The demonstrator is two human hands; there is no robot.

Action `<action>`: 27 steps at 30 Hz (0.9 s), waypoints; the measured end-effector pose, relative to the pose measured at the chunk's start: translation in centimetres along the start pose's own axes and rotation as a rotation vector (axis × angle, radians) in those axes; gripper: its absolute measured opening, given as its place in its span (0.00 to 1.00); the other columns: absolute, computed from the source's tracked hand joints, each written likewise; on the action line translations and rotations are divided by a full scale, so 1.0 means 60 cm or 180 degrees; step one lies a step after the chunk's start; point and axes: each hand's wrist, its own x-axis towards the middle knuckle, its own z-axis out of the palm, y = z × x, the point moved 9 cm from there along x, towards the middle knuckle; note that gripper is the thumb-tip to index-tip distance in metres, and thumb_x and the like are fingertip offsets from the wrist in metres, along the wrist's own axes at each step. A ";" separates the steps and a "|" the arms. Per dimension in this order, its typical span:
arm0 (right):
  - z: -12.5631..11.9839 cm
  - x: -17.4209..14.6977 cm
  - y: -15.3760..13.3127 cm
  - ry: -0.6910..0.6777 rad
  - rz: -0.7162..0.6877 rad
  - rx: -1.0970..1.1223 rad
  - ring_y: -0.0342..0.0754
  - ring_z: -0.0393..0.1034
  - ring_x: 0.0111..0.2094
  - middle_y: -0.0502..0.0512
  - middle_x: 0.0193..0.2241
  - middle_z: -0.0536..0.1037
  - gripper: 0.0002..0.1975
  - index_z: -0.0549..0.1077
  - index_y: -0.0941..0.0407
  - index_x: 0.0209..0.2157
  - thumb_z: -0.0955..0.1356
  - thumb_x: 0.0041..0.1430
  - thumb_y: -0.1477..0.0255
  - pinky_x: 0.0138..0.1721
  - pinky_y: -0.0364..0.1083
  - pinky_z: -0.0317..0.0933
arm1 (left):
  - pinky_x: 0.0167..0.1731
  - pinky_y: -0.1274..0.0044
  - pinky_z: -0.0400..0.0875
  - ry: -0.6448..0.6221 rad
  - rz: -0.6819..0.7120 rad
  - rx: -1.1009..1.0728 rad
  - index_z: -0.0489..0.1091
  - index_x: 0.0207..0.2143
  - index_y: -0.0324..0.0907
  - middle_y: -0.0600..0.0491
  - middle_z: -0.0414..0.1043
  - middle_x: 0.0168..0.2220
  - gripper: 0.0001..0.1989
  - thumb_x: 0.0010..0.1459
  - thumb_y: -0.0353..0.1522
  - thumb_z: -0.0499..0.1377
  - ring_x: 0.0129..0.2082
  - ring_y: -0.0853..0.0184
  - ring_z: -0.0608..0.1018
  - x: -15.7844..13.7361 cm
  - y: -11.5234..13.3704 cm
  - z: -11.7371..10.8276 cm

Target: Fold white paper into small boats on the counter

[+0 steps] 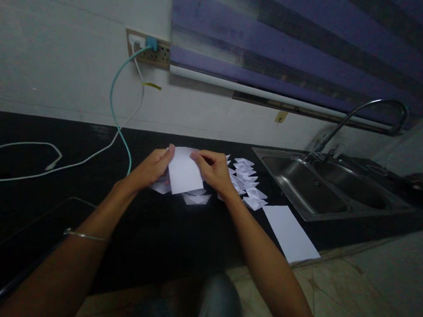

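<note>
A white sheet of paper (pixel 187 173) is held up above the black counter between my two hands. My left hand (pixel 157 164) grips its left edge, thumb in front and the other fingers hidden behind. At the upper right corner, my right hand (pixel 215 170) pinches the sheet between thumb and fingers. Below and behind the sheet lie several folded white paper pieces (pixel 195 198), partly covered by it. More folded paper pieces (pixel 246 178) form rows just right of my right hand. A flat white sheet (pixel 290 234) rests on the counter farther right.
A double steel sink (pixel 307 188) with a curved faucet (pixel 348 119) is set into the counter (pixel 165 243) at right. White and teal cables (pixel 113 93) run from a wall socket (pixel 160 53) onto the left side. A striped blind (pixel 295 43) hangs behind.
</note>
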 end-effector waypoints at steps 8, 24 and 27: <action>-0.017 0.002 0.005 0.0240 0.0065 0.0299 0.41 0.63 0.26 0.50 0.24 0.73 0.18 0.79 0.58 0.29 0.70 0.60 0.57 0.28 0.42 0.55 | 0.12 0.82 0.54 -0.0153 0.0073 -0.0412 0.70 0.27 0.38 0.56 0.67 0.16 0.15 0.57 0.41 0.62 0.12 0.74 0.67 -0.004 0.008 -0.002; -0.008 0.003 0.010 -0.0071 0.0304 0.0844 0.45 0.71 0.33 0.53 0.35 0.79 0.18 0.78 0.53 0.47 0.71 0.56 0.60 0.34 0.44 0.65 | 0.12 0.82 0.50 0.0772 0.0029 -0.0904 0.79 0.28 0.38 0.57 0.68 0.16 0.09 0.42 0.32 0.66 0.12 0.76 0.62 -0.006 0.004 -0.057; -0.011 0.001 0.011 -0.0008 0.0312 0.0909 0.48 0.74 0.40 0.55 0.41 0.81 0.14 0.81 0.52 0.42 0.72 0.56 0.62 0.40 0.47 0.67 | 0.12 0.82 0.50 0.0743 0.0117 -0.1040 0.79 0.30 0.39 0.55 0.71 0.19 0.09 0.44 0.32 0.64 0.12 0.76 0.62 -0.005 0.008 -0.059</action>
